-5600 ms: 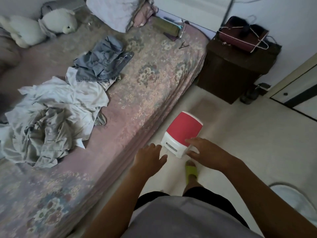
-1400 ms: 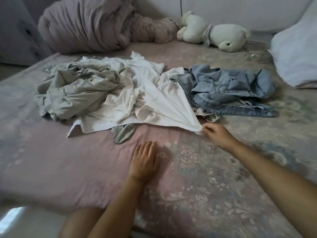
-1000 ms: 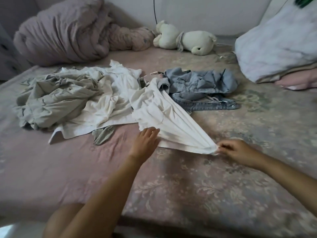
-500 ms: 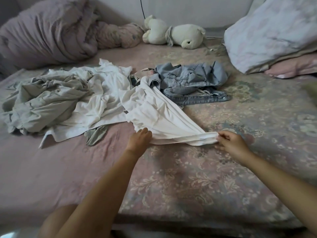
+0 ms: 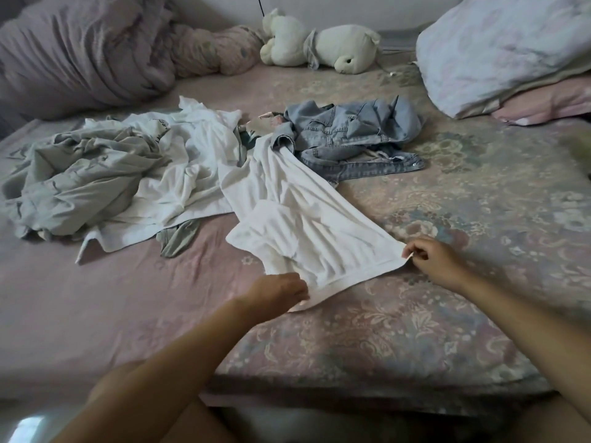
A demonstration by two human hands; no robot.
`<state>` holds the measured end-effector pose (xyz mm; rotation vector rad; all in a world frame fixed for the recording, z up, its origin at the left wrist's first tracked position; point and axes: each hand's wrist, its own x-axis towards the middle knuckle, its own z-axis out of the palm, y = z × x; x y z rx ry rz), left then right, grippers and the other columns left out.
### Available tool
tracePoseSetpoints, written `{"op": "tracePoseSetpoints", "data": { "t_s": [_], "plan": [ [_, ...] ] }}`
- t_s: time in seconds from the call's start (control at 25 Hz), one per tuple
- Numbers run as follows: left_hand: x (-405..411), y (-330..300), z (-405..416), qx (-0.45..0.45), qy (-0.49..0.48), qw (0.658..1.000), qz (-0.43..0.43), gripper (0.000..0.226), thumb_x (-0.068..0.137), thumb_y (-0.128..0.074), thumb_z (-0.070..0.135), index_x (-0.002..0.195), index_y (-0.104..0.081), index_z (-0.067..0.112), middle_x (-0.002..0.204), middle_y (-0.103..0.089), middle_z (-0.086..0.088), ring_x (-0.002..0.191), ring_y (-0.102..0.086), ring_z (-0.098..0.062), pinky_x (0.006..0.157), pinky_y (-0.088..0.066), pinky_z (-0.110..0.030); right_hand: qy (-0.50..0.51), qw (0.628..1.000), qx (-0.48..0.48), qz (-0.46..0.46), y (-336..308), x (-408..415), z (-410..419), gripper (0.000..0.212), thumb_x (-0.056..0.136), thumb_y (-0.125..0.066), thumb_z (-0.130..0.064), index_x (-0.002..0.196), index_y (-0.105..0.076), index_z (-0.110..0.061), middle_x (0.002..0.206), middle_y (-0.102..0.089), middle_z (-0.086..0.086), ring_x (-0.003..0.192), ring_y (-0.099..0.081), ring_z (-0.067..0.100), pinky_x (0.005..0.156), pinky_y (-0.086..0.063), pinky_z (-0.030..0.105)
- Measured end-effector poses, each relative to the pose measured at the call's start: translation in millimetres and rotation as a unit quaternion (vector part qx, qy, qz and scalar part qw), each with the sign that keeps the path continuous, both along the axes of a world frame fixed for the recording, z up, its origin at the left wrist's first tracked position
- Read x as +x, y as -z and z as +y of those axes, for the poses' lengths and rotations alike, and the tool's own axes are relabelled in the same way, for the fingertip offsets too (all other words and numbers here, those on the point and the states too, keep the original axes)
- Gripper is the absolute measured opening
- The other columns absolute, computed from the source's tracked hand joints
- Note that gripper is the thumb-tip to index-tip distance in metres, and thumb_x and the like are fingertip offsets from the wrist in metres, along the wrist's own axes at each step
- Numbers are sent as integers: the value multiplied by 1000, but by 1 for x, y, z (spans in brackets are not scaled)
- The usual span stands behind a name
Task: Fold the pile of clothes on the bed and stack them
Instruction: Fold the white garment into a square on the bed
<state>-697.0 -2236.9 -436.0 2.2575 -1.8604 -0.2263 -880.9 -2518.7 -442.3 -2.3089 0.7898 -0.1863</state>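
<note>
A white garment point(image 5: 303, 219) stretches from the clothes pile toward me across the flowered bed cover point(image 5: 447, 314). My right hand point(image 5: 435, 260) pinches its hem corner on the right. My left hand point(image 5: 278, 290) grips the same hem at its left end, close to the bed surface. The garment's far end lies tucked under a crumpled blue denim piece point(image 5: 351, 132). To the left sit another white garment point(image 5: 179, 174) and a rumpled grey-green garment point(image 5: 73, 180), all unfolded.
A bunched mauve duvet point(image 5: 80, 49) fills the far left. A white plush toy point(image 5: 319, 46) lies against the wall. Pillows point(image 5: 505, 49) are stacked at the far right. The bed's front edge point(image 5: 351, 394) runs just in front of my arms.
My left hand took hold of the white garment's hem. Both hands drew the hem toward me and spread it wider. The pile behind has stayed put.
</note>
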Motion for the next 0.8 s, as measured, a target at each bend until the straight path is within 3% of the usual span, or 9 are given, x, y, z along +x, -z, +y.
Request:
{"op": "tracePoseSetpoints", "data": {
  "t_s": [0.12, 0.2, 0.28, 0.32, 0.4, 0.52, 0.6, 0.68, 0.8],
  "plan": [
    [25, 2, -12, -82, 18, 992, -94, 22, 73, -76, 15, 94, -72, 9, 87, -68, -5, 72, -67, -22, 52, -52, -26, 8, 999, 31, -5, 8, 5, 2, 23, 86, -59, 2, 98, -65, -15, 103, -61, 4, 93, -58, 21, 84, -46, 35],
    [38, 12, -25, -51, 27, 989, -140, 42, 60, -84, 14, 100, -72, 9, 95, -70, -6, 86, -66, -25, 66, -54, -31, 19, 999, 40, -1, 13, 8, -1, 27, 84, -66, -5, 110, -63, -13, 108, -60, 4, 97, -59, 21, 87, -49, 38],
    [45, 17, -35, -42, 49, 987, -150, 26, 65, -71, 21, 89, -73, 13, 92, -70, -3, 94, -59, -24, 79, -44, -33, 33, 999, 21, 6, 13, 11, -2, 21, 85, -68, -10, 105, -65, -13, 105, -61, 6, 95, -59, 22, 85, -49, 38],
    [48, 18, -38, -46, 53, 988, -141, 16, 68, -63, 24, 79, -72, 15, 86, -69, -2, 91, -59, -24, 79, -38, -31, 47, 999, 21, 0, 10, 13, -3, 12, 87, -66, -10, 98, -65, -13, 99, -63, 6, 91, -59, 22, 81, -48, 36],
    [51, 13, -43, -41, 35, 995, -83, 24, 74, -54, 32, 67, -68, 13, 72, -66, -3, 75, -64, -26, 72, -40, -32, 91, 993, 66, -41, 2, 16, -2, 9, 91, -59, -7, 88, -63, -14, 90, -64, 6, 82, -59, 19, 69, -47, 30],
    [44, -20, -50, -91, -30, 995, 33, 42, 85, -46, 41, 85, -69, 6, 79, -68, -9, 76, -64, -28, 69, -49, -34, 188, 928, 290, -139, -19, 25, -2, 19, 96, -50, -4, 84, -59, -16, 92, -62, 9, 72, -61, 13, 61, -52, 20],
    [45, -54, -56, -140, -85, 984, 66, 31, 94, -52, 31, 97, -65, 3, 92, -68, -11, 86, -63, -29, 75, -47, -35, 200, 878, 392, -189, -42, 34, -3, 17, 98, -47, -6, 86, -57, -15, 86, -62, 8, 65, -65, 14, 62, -55, 25],
    [48, -94, -65, -206, -101, 970, 74, 20, 96, -53, 18, 101, -62, 1, 94, -67, -12, 86, -61, -26, 73, -42, -30, 186, 863, 411, -228, -72, 46, -6, 15, 98, -46, -7, 88, -56, -13, 83, -62, 9, 66, -63, 18, 65, -54, 32],
    [57, -159, -77, -272, -127, 949, 96, 16, 96, -54, 14, 103, -62, 3, 92, -64, -4, 84, -56, -16, 71, -35, -19, 148, 874, 383, -259, -120, 66, -12, 16, 99, -45, -10, 88, -56, -13, 83, -59, 9, 72, -58, 22, 74, -52, 39]
  ]
}}
